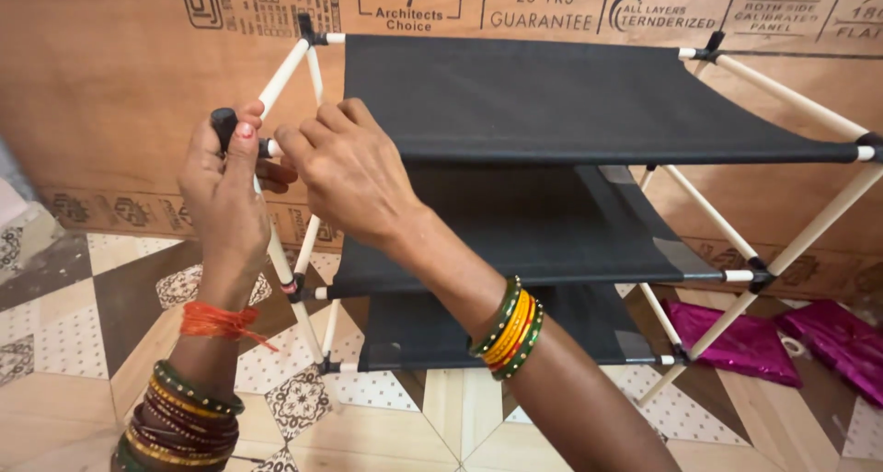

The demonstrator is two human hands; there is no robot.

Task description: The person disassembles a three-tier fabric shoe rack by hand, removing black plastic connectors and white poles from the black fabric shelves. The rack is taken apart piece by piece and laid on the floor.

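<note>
A shelf rack of white rods (791, 93) and black fabric shelves (552, 95) stands on the floor in front of me, three tiers showing. My left hand (225, 191) grips the black plastic corner connector (223, 122) at the rack's near left top corner, thumb on top of it. My right hand (354, 173) is beside it, fingers curled around the front edge of the top fabric shelf and the rod end that meets the connector. Both wrists wear coloured bangles.
A brown plywood board (110, 67) with printed markings leans behind the rack. The floor (386, 417) is patterned tile. Two magenta fabric bundles (736, 343) lie on the floor at the right, under the rack's slanted legs.
</note>
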